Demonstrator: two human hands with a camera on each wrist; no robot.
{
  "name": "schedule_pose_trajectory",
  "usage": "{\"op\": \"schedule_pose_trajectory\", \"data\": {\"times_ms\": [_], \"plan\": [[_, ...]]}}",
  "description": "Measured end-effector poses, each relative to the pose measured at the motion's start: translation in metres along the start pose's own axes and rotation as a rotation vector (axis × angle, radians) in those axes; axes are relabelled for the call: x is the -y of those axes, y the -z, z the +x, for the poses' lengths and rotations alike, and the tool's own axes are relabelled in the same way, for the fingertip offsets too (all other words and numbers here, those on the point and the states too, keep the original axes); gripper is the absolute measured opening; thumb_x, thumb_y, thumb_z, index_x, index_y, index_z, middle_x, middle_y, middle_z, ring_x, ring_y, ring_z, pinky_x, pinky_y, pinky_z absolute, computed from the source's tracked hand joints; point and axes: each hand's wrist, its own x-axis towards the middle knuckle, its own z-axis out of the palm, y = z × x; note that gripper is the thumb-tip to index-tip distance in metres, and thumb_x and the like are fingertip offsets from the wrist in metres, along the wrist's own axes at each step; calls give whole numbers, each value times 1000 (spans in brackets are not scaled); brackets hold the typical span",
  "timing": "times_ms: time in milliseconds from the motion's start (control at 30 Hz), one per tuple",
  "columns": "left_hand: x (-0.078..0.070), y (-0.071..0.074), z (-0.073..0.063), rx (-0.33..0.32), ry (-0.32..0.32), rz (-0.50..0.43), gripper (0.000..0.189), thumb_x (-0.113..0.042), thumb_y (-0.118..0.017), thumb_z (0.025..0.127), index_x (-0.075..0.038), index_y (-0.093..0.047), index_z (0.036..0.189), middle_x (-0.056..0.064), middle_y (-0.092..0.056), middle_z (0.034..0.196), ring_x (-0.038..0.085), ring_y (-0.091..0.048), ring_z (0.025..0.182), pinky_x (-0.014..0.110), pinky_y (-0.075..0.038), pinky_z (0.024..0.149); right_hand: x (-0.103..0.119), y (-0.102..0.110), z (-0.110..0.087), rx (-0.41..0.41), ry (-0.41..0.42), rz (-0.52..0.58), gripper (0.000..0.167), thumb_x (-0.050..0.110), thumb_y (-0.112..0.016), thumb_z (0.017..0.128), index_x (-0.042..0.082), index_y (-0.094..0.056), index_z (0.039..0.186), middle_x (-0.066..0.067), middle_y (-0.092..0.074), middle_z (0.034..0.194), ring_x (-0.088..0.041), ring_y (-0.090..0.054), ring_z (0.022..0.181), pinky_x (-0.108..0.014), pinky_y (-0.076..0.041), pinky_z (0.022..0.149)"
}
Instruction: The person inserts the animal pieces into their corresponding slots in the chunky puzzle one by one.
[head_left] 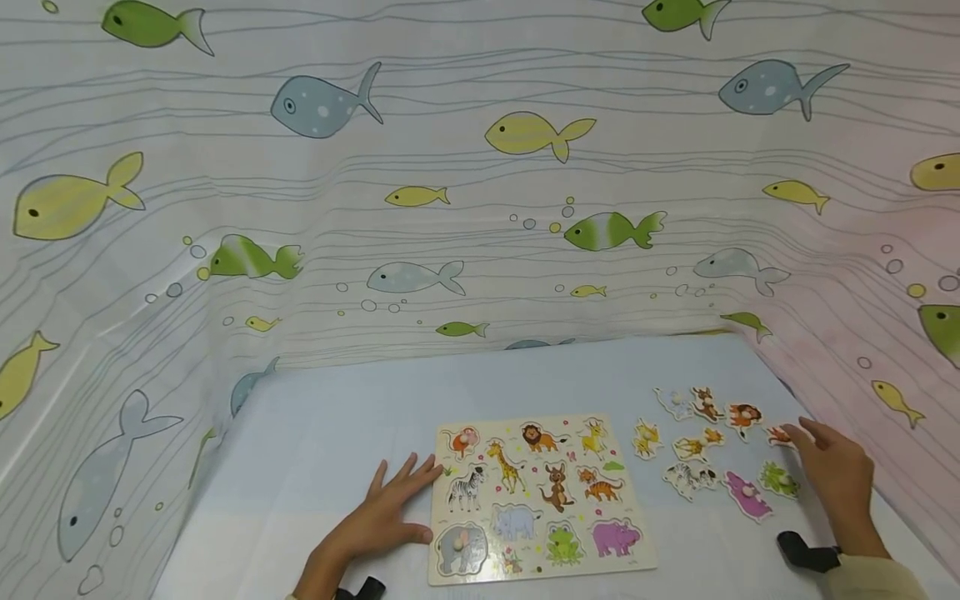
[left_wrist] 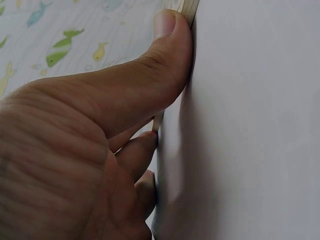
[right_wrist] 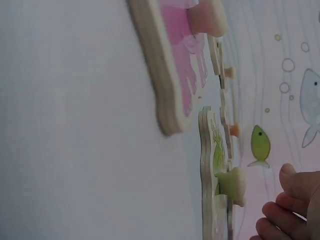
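Note:
A wooden animal puzzle board (head_left: 637,563) lies on the table. Its monkey (head_left: 465,442) and elephant (head_left: 461,550) bear knobs. My left hand (head_left: 382,512) rests at the board's left edge, fingers spread, thumb (left_wrist: 172,55) against the side. Over to the right, my right hand (head_left: 836,471) hovers with loosely bent fingers beside an orange animal puzzle piece (head_left: 778,434), partly hidden by the fingertips. In the right wrist view nothing shows between thumb and fingers (right_wrist: 285,220). Nearest that hand also lie the green frog piece (head_left: 780,479) and the pink hippo piece (head_left: 747,497).
Other loose pieces lie right of the board: a zebra (head_left: 690,478), a giraffe (head_left: 699,446), a yellow animal (head_left: 647,439), a lion (head_left: 744,417), a kangaroo (head_left: 706,404) and a pale blue one (head_left: 677,404). A fish-patterned curtain (head_left: 480,242) surrounds the table.

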Motion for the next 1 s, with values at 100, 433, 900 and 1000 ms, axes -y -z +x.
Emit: {"op": "schedule_pose_trajectory", "data": {"times_ms": [100,433,900,1000], "plan": [[0,0,-1,-3,-5,-4,97,-48,-81,67,-17,-44,151,10,-32,162,43,-15,153,69,13,118,-5,-4,5,-14,-32,10,61,41,-52,101,1,-44,147,-30,-43,148,-54,-40,136,-68,-39,106],[-3,3,0,4,-25,8,95,-47,-80,70,-15,-43,152,12,-32,162,45,-15,153,71,14,116,-21,-19,14,-43,4,-28,65,43,-58,99,-4,-46,143,-28,-52,138,-52,-46,132,-64,-39,106],[-7,3,4,16,-26,0,97,-47,-80,68,-13,-43,152,12,-31,162,45,-14,153,70,15,117,-24,-20,11,-109,107,-146,45,23,-61,99,-12,-58,128,-35,-59,126,-54,-56,115,-61,-44,87],[-5,1,0,0,-13,-1,97,-46,-81,68,-14,-44,151,12,-32,162,44,-14,153,69,14,117,-20,-23,12,-112,137,-129,43,21,-60,100,-11,-58,129,-34,-59,128,-54,-55,118,-63,-44,92]]}}
